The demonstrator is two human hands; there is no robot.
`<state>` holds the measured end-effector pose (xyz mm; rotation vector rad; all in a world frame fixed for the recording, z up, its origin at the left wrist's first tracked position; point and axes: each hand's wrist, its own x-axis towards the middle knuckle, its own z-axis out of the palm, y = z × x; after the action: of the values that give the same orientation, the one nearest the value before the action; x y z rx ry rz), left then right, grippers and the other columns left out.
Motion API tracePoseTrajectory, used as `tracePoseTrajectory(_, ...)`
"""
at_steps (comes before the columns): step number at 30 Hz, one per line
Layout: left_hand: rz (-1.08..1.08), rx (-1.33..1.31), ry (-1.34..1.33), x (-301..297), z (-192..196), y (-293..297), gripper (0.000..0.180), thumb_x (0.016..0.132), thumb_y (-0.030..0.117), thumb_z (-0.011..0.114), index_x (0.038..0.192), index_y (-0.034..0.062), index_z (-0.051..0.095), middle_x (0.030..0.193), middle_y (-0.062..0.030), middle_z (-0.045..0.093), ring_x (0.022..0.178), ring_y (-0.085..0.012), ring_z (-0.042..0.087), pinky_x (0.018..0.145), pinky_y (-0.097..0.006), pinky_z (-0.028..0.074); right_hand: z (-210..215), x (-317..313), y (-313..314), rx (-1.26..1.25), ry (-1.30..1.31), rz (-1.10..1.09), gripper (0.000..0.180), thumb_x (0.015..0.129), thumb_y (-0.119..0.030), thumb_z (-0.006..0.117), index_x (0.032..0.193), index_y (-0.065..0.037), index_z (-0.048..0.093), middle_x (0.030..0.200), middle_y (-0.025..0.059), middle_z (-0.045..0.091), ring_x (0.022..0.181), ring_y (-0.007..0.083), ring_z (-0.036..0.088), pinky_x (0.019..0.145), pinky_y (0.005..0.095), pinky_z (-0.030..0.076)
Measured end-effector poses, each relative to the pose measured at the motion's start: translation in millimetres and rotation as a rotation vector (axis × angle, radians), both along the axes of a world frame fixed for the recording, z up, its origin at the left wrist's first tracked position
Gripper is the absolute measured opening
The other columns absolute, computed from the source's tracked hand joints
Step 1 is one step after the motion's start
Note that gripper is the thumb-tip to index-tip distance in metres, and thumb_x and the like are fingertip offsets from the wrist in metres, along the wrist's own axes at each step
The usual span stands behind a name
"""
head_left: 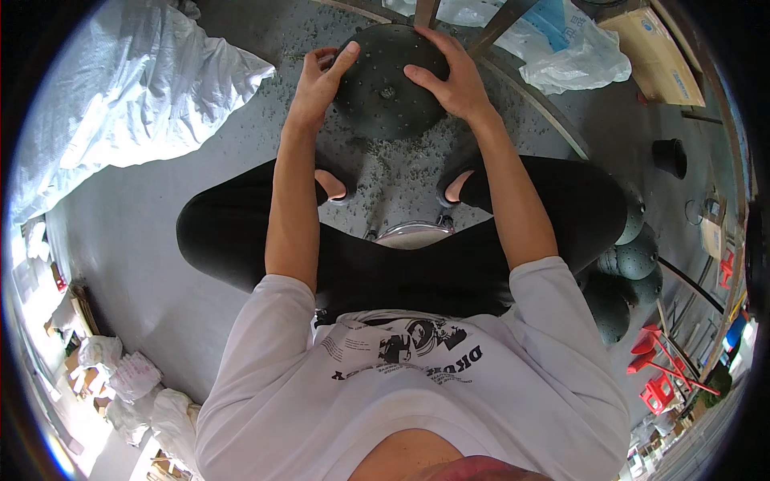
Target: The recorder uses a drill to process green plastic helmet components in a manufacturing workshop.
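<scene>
A large, dark, round ball-like piece (389, 88) is in front of me, its surface dotted with small pale specks or holes and a rough spot near its middle. My left hand (318, 86) grips its left side, thumb on top and the other fingers curled at the edge, partly hidden. On the right, my right hand (455, 78) holds the piece with the thumb lying on its face and the fingers along the far right rim. Whether the underside rests on the floor is hidden. Dark crumbs (393, 168) lie scattered on the grey floor around it.
Several similar dark speckled balls (634, 256) are piled beside my right knee. White sheeting (144, 88) spreads at the far left. Plastic bags (573, 60), a cardboard box (654, 56) and a black bucket (669, 159) stand at the right. Red stools (658, 393) are farther back.
</scene>
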<state>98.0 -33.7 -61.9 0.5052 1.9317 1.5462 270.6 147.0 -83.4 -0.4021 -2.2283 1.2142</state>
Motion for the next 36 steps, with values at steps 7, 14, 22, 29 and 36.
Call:
tracePoseTrajectory(7, 0.027, -0.064, 0.074, 10.6, 2.1, 5.2, 0.085, 0.084, 0.048, 0.081, 0.139, -0.0075, 0.046, 0.127, -0.0222, 0.06, 0.112, -0.0252, 0.06, 0.099, -0.034, 0.047, -2.8, -4.5, -1.9, 0.14, 0.05, 0.0, 0.081, 0.08, -0.056, 0.081, 0.145, -0.015, 0.056, 0.142, 0.0219, 0.052, 0.131, 0.039, 0.053, 0.109, 0.0475, 0.045)
tracePoseTrajectory(14, 0.025, 0.019, 0.141, -2.7, -7.8, 4.7, 0.068, 0.087, 0.038, 0.077, 0.133, -0.0066, 0.053, 0.122, -0.0191, 0.062, 0.106, -0.0218, 0.061, 0.096, -0.032, 0.046, -2.4, -2.4, -1.0, 0.119, 0.053, -0.01, 0.079, 0.08, -0.054, 0.082, 0.144, -0.015, 0.056, 0.143, 0.0211, 0.052, 0.132, 0.0387, 0.052, 0.109, 0.0474, 0.045)
tracePoseTrajectory(22, 0.009, 0.108, -0.139, -11.7, -5.5, -4.1, 0.075, 0.083, 0.042, 0.086, 0.129, -0.0089, 0.057, 0.104, -0.0178, 0.07, 0.094, -0.0219, 0.07, 0.083, -0.032, 0.057, -11.1, 0.7, 11.4, -0.153, 0.075, 0.09, 0.066, 0.087, -0.045, 0.078, 0.142, -0.015, 0.059, 0.139, 0.0171, 0.058, 0.13, 0.0342, 0.056, 0.108, 0.0436, 0.046)
tracePoseTrajectory(29, 0.12, -0.047, 0.024, 4.1, -5.9, 4.8, 0.086, 0.071, 0.044, 0.094, 0.125, -0.0106, 0.057, 0.099, -0.018, 0.07, 0.078, -0.0225, 0.072, 0.066, -0.032, 0.06, 4.1, -5.0, -5.5, 0.29, -0.134, 0.0, 0.051, 0.091, -0.051, 0.071, 0.115, -0.006, 0.065, 0.114, 0.0173, 0.066, 0.107, 0.0371, 0.065, 0.091, 0.045, 0.053)
tracePoseTrajectory(36, 0.095, -0.113, 0.211, 17.4, 12.2, 6.7, 0.086, 0.067, 0.044, 0.096, 0.122, -0.0104, 0.057, 0.097, -0.0199, 0.07, 0.076, -0.0224, 0.072, 0.064, -0.033, 0.061, 20.2, -5.2, -17.7, 0.371, -0.433, 0.125, 0.044, 0.103, -0.046, 0.057, 0.107, -0.002, 0.056, 0.099, 0.0198, 0.069, 0.089, 0.0429, 0.069, 0.075, 0.0514, 0.055)
